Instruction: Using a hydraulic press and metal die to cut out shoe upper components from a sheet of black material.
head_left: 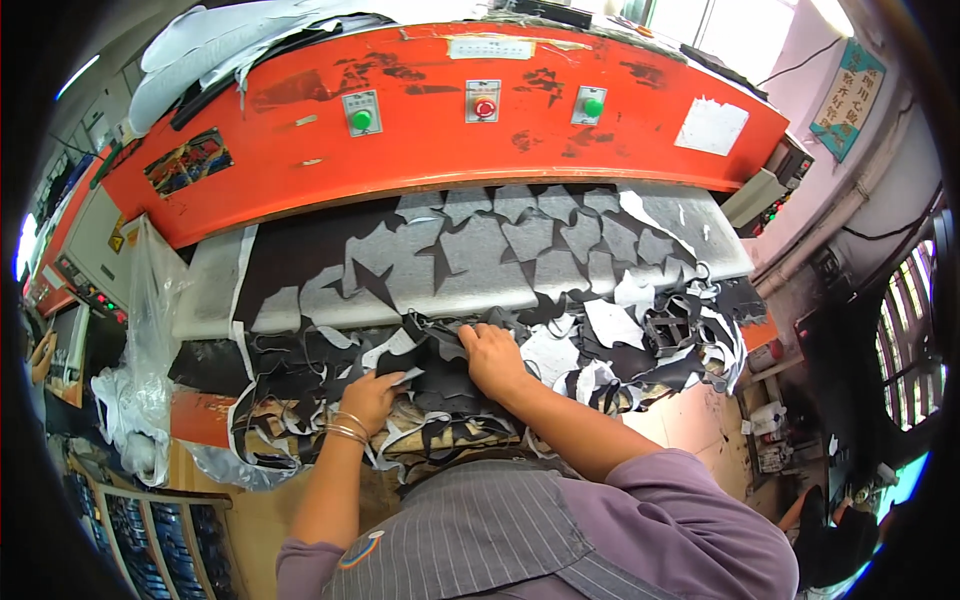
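Moving the dark cloth (440,378) gently works best; left hand (372,397) and right hand (492,360) have half-bent fingers, but I can't tell what's gripped.

White light glares from the window (728,38) far beyond the right hand (492,360); fisheye edges bend and blacken.

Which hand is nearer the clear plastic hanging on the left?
Left: the left hand is right of the clear plastic, apart from it; the right hand is farther right, at the dark material.
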A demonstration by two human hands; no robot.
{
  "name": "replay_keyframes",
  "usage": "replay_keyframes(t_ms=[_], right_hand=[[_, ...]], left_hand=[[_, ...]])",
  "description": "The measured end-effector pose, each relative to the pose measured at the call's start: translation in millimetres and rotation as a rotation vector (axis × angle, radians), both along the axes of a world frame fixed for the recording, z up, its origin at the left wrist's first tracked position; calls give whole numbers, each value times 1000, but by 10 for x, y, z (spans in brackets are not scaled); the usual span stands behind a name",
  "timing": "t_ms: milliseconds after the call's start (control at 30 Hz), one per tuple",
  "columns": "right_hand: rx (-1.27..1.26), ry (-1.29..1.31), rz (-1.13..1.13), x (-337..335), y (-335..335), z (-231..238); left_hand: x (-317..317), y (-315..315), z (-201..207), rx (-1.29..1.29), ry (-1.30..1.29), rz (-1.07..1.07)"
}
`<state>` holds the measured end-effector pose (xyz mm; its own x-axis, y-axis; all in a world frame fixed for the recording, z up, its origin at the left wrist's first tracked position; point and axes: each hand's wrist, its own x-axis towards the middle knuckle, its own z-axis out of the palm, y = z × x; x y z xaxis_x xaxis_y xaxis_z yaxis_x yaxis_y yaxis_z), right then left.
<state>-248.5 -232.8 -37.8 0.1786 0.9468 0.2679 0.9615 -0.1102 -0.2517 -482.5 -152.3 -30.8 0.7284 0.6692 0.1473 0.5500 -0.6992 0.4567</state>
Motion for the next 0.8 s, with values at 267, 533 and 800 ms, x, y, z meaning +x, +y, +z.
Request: replay_keyframes(t_ms=[267,533,800], right_hand=[[-43,1342,-207,1253,-630,744],[-414,362,-656,2152,-1092,77],[-369,85,-704,1893,-1046,110]], left_hand=[[-301,58,424,13,-754,560],[342,-24,363,-1285,-761,149],[830,-38,-5,-412,198,327]])
